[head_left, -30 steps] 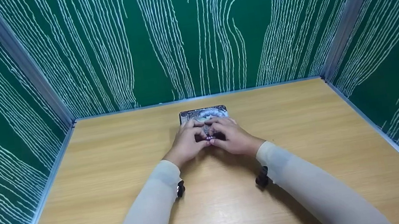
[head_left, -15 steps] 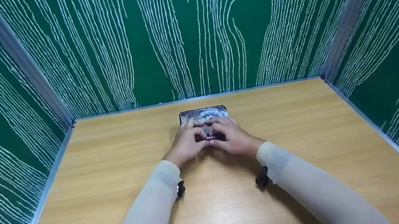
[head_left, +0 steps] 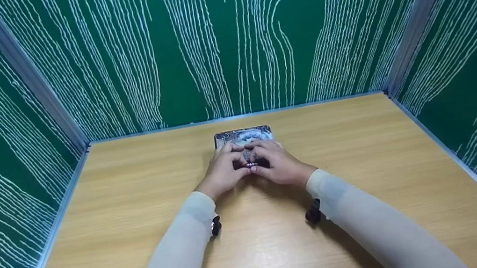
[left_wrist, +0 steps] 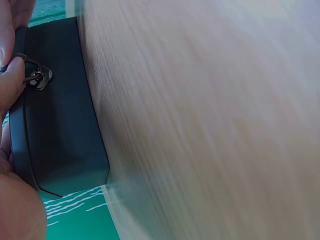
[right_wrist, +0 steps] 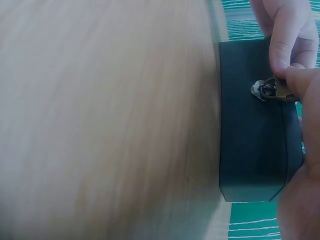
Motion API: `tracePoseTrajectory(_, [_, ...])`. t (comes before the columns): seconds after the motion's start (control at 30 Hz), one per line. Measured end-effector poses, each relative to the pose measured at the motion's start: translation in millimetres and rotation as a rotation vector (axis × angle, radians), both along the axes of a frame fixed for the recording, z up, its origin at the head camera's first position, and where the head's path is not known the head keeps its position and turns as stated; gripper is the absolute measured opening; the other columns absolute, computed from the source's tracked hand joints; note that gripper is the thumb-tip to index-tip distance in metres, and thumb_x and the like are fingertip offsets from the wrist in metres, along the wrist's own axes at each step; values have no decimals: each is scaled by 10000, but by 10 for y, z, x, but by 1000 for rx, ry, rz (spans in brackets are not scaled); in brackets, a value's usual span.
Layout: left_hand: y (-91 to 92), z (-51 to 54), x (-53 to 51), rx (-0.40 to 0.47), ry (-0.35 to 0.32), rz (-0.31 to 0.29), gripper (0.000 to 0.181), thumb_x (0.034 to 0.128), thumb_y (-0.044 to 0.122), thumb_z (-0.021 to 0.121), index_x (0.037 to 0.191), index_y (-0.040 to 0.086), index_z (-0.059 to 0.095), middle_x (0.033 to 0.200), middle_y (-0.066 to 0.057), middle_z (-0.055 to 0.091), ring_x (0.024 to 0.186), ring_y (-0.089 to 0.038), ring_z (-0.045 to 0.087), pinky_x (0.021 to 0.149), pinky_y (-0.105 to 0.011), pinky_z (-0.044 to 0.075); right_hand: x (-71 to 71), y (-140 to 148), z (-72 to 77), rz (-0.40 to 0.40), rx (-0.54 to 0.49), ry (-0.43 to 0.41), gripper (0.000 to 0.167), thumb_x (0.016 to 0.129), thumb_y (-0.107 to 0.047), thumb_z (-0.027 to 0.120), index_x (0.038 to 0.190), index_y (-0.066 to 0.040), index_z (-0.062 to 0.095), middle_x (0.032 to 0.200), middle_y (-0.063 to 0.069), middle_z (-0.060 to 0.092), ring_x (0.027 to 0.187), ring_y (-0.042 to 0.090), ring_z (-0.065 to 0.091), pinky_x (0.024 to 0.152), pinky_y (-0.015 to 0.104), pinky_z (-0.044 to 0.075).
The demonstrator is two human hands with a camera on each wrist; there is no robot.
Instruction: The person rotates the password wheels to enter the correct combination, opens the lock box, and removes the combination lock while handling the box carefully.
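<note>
A small box with a patterned lid lies towards the table's far side in the head view. Its smooth dark front fills the left of the left wrist view. A bronze-coloured metal latch with a wire loop sits on that front. My left hand and right hand meet there, thumbs at the latch and curled fingers over the lid. The left thumb lies against the metal. From the other side my right thumb touches the latch's upper part. The fingertips' contact is partly hidden.
A light wooden table carries the box. Green walls with white wavy lines enclose its back and sides. A dark wrist device hangs at the right cuff, another at the left.
</note>
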State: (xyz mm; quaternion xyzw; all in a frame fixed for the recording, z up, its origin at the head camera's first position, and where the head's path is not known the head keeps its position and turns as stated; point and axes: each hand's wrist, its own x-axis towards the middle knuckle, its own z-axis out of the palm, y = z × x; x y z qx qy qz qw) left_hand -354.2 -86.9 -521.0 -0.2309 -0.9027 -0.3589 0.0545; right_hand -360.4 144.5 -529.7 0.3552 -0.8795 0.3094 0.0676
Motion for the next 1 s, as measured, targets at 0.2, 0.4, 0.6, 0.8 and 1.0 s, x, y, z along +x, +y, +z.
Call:
tracePoseTrajectory(0.2, [7, 4, -4, 0, -4, -3, 154, 952, 207, 925, 909, 109, 814, 1480, -47, 652, 1472, -323, 520, 1295, -517, 405, -7, 1, 9, -19, 19, -25, 174, 1107, -289, 738, 1145, -129, 679, 1717, 131, 550, 1642, 432, 437, 1377, 685, 238])
tracePoseTrajectory(0.4, [3, 11, 1, 6, 0, -6, 171, 948, 218, 931, 903, 108, 808, 1453, -43, 652, 1453, -322, 526, 1291, -513, 406, -6, -3, 16, -23, 25, -37, 220, 1112, -330, 725, 1184, -126, 684, 1724, 120, 540, 1642, 429, 428, 1378, 671, 240])
tracePoseTrajectory(0.6, [6, 13, 6, 4, -16, 1, 170, 950, 230, 928, 918, 111, 812, 1475, -37, 641, 1472, -314, 509, 1308, -516, 390, 4, -2, 22, -22, 24, -41, 240, 1108, -340, 734, 1204, -129, 671, 1725, 124, 541, 1649, 431, 426, 1379, 681, 233])
tracePoseTrajectory(0.8, [-2, -5, -7, -5, 1, -6, 172, 943, 233, 932, 906, 115, 811, 1471, -41, 656, 1471, -326, 513, 1296, -532, 389, -4, 1, 11, -14, 18, -36, 200, 1104, -298, 744, 1182, -129, 672, 1718, 133, 541, 1639, 447, 421, 1370, 690, 219])
tracePoseTrajectory(1.0, [-5, -14, -18, -6, -1, -6, 171, 947, 238, 928, 894, 127, 809, 1492, -41, 656, 1496, -329, 499, 1321, -534, 364, 3, 2, 11, -23, 10, -35, 162, 1100, -284, 744, 1144, -141, 681, 1725, 141, 539, 1640, 467, 414, 1373, 705, 216])
